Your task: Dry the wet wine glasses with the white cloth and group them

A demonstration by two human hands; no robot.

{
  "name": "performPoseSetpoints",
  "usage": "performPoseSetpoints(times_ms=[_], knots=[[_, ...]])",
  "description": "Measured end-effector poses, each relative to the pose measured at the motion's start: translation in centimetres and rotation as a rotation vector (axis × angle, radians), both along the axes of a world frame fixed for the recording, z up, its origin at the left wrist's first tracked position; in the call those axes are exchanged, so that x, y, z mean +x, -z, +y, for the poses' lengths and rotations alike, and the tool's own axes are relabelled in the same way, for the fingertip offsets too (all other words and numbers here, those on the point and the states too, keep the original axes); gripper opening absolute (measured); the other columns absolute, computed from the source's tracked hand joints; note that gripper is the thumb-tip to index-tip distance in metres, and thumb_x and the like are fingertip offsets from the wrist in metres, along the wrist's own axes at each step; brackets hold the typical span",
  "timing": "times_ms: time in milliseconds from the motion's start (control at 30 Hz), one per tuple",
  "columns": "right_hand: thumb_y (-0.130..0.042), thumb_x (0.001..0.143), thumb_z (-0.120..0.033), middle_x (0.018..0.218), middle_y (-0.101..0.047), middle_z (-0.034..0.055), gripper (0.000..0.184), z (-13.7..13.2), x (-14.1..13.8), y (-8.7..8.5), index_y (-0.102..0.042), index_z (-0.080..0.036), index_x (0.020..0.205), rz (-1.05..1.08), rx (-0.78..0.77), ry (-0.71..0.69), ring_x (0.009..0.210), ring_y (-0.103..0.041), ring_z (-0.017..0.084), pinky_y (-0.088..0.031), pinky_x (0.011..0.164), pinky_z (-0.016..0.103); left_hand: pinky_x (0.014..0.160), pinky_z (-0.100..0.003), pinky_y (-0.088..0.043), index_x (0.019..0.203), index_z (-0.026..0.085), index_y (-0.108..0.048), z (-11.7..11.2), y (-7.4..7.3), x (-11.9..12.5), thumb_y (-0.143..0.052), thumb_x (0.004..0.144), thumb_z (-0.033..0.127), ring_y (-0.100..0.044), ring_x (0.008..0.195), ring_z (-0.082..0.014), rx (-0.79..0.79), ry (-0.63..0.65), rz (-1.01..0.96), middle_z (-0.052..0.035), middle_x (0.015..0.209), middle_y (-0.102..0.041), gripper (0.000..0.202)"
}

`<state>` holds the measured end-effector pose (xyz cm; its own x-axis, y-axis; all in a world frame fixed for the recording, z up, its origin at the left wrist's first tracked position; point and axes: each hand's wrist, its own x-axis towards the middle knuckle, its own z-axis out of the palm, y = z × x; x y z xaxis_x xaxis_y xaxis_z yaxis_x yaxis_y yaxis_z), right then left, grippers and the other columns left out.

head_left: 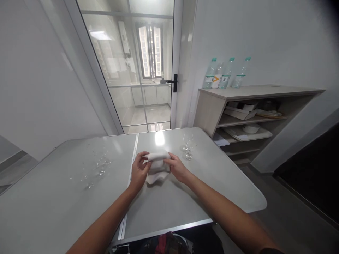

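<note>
In mid-frame, the left hand [139, 169] and right hand [178, 168], fingertips pinched closed, hold opposite sides of a white cloth [158, 165] over the table [169, 208]; clear glasses [188, 156] stand right of centre

You held a plain white cloth [158, 166] between your left hand [139, 168] and right hand [178, 167]. Its top was folded over, soft creases crossed its middle, and its wavy lower edge hung loose over the grey table [169, 208].
</note>
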<state>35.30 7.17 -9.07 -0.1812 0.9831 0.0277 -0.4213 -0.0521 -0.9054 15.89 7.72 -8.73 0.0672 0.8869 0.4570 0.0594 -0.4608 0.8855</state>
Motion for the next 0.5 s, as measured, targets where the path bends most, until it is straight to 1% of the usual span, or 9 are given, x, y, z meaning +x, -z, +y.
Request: performPoseSetpoints(times_ms=[67,133,200,267,333,433,500], knots=[[-0.075,0.075,-0.039,0.091,-0.074,0.0039,0.034,0.4,0.2,0.7,-0.07,-0.019,0.102,-0.018,-0.057,0.1,0.083,-0.067,0.022,-0.05,0.074,0.03,0.077,-0.032,-0.056,0.119,0.024,-0.056,0.2,-0.4,-0.3,-0.06,0.093,0.031,-0.063,0.094,-0.0186,0.08,-0.114,0.115,-0.0087,0.12,-0.06,0.027],[-0.073,0.077,-0.043,0.088,-0.075,0.0049,0.033,0.9,0.5,1.6,-0.07,-0.019,0.1,-0.092,-0.132,0.172,0.081,-0.068,0.023,-0.05,0.073,0.03,0.088,-0.038,-0.054,0.118,0.023,-0.058,0.6,-0.9,-1.0,-0.058,0.094,0.027,-0.062,0.099,-0.0212,0.202,-0.266,0.343,-0.01,0.119,-0.061,0.025],[-0.073,0.078,-0.043,0.087,-0.074,0.005,0.031,1.2,0.8,2.5,-0.07,-0.019,0.097,-0.172,-0.153,0.208,0.081,-0.067,0.022,-0.05,0.073,0.03,0.104,-0.048,-0.045,0.116,0.021,-0.061,1.4,-1.5,-2.1,-0.058,0.092,0.023,-0.059,0.113,-0.0265,0.323,-0.439,0.599,-0.0121,0.12,-0.061,0.024],[-0.072,0.078,-0.042,0.086,-0.074,0.0046,0.029,1.3,0.9,3.1,-0.069,-0.018,0.094,-0.231,-0.137,0.192,0.08,-0.067,0.022,-0.049,0.072,0.03,0.114,-0.055,-0.034,0.116,0.02,-0.063,2.3,-2.1,-3.5,-0.057,0.091,0.019,-0.055,0.122,-0.0303,0.377,-0.602,0.763,-0.0141,0.124,-0.06,0.025],[-0.071,0.078,-0.042,0.087,-0.074,0.0048,0.029,1.3,0.8,3.4,-0.069,-0.018,0.094,-0.294,-0.113,0.15,0.081,-0.066,0.022,-0.049,0.072,0.03,0.119,-0.059,-0.024,0.118,0.019,-0.063,3.3,-2.4,-5.0,-0.056,0.091,0.018,-0.054,0.124,-0.0312,0.366,-0.719,0.835,-0.0148,0.129,-0.058,0.028],[-0.07,0.079,-0.04,0.091,-0.074,0.005,0.027,1.2,0.5,3.5,-0.07,-0.017,0.094,-0.422,-0.063,0.088,0.085,-0.065,0.022,-0.048,0.074,0.031,0.121,-0.063,-0.018,0.119,0.019,-0.062,4.4,-2.8,-7.0,-0.053,0.091,0.019,-0.054,0.122,-0.0313,0.318,-0.804,0.867,-0.0146,0.13,-0.058,0.029],[-0.069,0.079,-0.037,0.091,-0.073,0.0045,0.026,1.1,0.3,3.5,-0.071,-0.017,0.094,-0.487,-0.031,0.038,0.084,-0.065,0.022,-0.046,0.075,0.031,0.121,-0.063,-0.016,0.121,0.018,-0.061,4.8,-3.2,-8.0,-0.052,0.091,0.019,-0.054,0.121,-0.0312,0.3,-0.863,0.861,-0.015,0.129,-0.057,0.032]])
